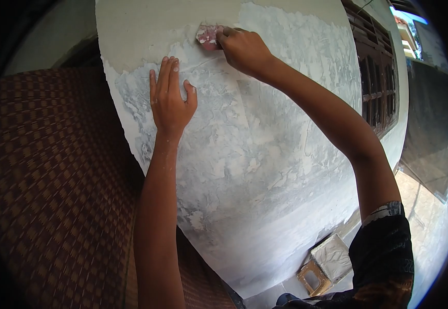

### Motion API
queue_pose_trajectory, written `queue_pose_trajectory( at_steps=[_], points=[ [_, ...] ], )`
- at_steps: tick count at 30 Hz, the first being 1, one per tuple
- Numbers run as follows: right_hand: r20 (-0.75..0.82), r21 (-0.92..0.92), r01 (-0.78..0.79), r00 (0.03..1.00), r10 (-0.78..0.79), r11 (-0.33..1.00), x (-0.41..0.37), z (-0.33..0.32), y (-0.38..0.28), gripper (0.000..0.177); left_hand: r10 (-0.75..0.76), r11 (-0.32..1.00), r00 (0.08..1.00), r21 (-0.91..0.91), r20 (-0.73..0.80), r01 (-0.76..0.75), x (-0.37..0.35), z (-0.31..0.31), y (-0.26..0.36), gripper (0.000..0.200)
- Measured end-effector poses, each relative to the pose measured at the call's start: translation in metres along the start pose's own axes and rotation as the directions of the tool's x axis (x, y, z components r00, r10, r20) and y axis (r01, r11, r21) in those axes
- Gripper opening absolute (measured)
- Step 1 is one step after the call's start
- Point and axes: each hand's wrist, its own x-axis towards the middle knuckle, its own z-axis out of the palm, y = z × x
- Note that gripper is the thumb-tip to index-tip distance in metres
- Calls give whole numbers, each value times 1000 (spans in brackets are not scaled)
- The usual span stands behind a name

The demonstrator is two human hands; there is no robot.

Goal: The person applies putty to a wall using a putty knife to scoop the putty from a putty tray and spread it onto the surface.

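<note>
My right hand [242,49] is closed around a small red scraper [209,37], its face spotted with white filler. The scraper rests against the upper part of the wall [265,129], where a patchy white and grey coat meets a plain cream area. Lower and to the left, my left hand [171,98] lies on the wall with its fingers pointing up and its thumb apart. It holds nothing, and white specks show on its fingertips.
A brown woven mat [54,170] hangs along the left, beside the wall's edge. At the right is a dark wooden window frame [377,72]. On the floor below stand a grey-topped container [333,257] and a wooden stool-like object [314,278].
</note>
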Motion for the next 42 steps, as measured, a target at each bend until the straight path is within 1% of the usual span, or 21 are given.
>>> queue_pose_trajectory(
  at_steps=[2, 3, 5, 6, 9, 11, 14, 17, 18, 21, 22, 24, 25, 27, 30, 33, 34, 36, 37, 39, 42],
  points=[
    [-50, 96, 53, 998, -48, 994, -26, -13, -26, 15, 1, 1000, 1000, -7, -5, -1, 0, -1, 0, 46],
    [-51, 95, 54, 997, -50, 994, -26, -19, -29, 15, 6, 1000, 1000, -11, 0, -6, 0, -1, 0, 46],
    [-123, 145, 50, 992, -32, 988, -18, -33, -31, 14, 8, 1000, 1000, -14, 5, -8, 0, -1, 0, 46],
    [-159, 138, 5, 987, 17, 990, -2, -32, -21, 13, 3, 1000, 1000, -8, 7, -3, -1, 0, 0, 46],
    [-168, 67, -31, 985, 42, 997, 37, -20, 17, 14, 1, 1000, 1000, 0, 7, -1, -1, 1, -1, 46],
    [-89, -48, -37, 995, 32, 998, 46, -9, 29, 15, 3, 1000, 1000, 3, 7, -3, -1, 1, -2, 46],
    [-49, -11, 24, 999, -24, 1000, 10, 4, 11, 18, 2, 1000, 1000, -2, 11, -2, -1, -1, -1, 46],
    [-76, 134, 53, 996, -43, 990, -25, -19, -23, 20, -7, 1000, 1000, -13, -6, 7, 2, -2, 0, 46],
    [-76, 130, 59, 996, -50, 990, -17, -26, -20, 20, 1, 1000, 1000, -9, 2, -1, 1, -2, 0, 46],
    [-137, 71, -57, 988, 66, 996, 22, -26, 8, 15, 10, 1000, 1000, -7, 10, -10, -1, 0, -1, 46],
    [-122, 27, -84, 989, 87, 996, 36, -23, 19, 14, 7, 1000, 1000, -2, 4, -7, -1, 1, -1, 46],
    [-3, 81, -159, 987, 160, 984, 57, -12, 36, 16, 5, 1000, 1000, -1, 5, -5, -1, 1, -1, 46],
    [-3, 83, -160, 987, 161, 984, 52, -6, 36, 16, 4, 1000, 1000, -2, 5, -4, -1, 0, -1, 46],
    [-58, -30, 7, 998, -9, 1000, 31, 6, 30, 16, -4, 1000, 1000, -2, 8, 4, 0, -1, -1, 46],
    [-83, 59, 117, 990, -112, 991, -17, -10, -9, 16, -3, 1000, 1000, 1, 12, 3, 0, -1, 1, 47],
    [-91, 107, 88, 993, -79, 990, -11, -28, -13, 16, 7, 1000, 1000, 5, 15, -7, 0, 0, 0, 47],
    [-106, 99, 38, 994, -27, 994, 5, -29, -5, 19, 10, 1000, 1000, 1, 25, -10, -1, 1, 0, 47],
    [-206, 26, 38, 978, -32, 999, 35, -16, 21, 18, 8, 1000, 1000, 12, 21, -8, 0, 1, 1, 47],
    [-207, 31, 37, 978, -30, 999, 43, -12, 26, 18, 5, 1000, 1000, 22, 16, -5, -1, 0, 1, 46],
    [-77, -21, -1, 997, 0, 1000, 52, -9, 31, 18, 3, 1000, 1000, 22, 14, -3, -1, -1, 0, 46],
    [-51, 1, 74, 996, -73, 997, 14, -5, 12, 18, 2, 1000, 1000, 15, 11, -2, 0, -1, 0, 46]
  ],
)
